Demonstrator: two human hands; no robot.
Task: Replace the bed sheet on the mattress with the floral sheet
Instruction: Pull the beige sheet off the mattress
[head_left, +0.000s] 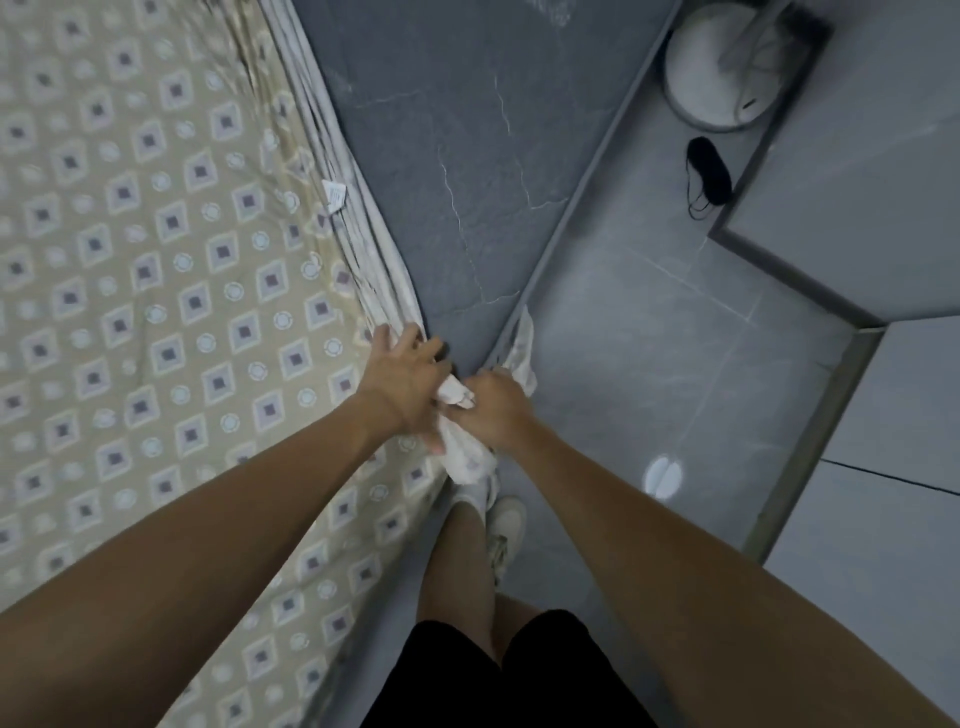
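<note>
Head view: a patterned sheet (156, 312), beige with grey diamonds and small circles, is seen spread over the mattress on the left of the frame. Its edge is gathered into pale folds (363, 249) that run down along the dark grey slab (467, 156) beside it, and a small white label (335, 193) is sewn near that edge.

At the corner where the folds converge, a bunch of white fabric (467, 457) is held between both hands. The left hand (410, 384) is laid over the corner with its fingers (415, 338) spread and partly extended, the fingertips pressed onto the folds; the thumb is curled down against the white bunch. The right hand (493, 410) is closed in a fist around the same bunch, fingers curled tight, just beside and touching the left hand. A further strip of the pale cloth (524, 348) is seen rising behind the right hand.

Below the hands, bare legs, black shorts (498, 675) and a pale shoe (506, 525) are visible on the grey tiled floor (649, 364). A round white object (722, 67) and a small black item (709, 171) are seen lying well apart, at the upper right.
</note>
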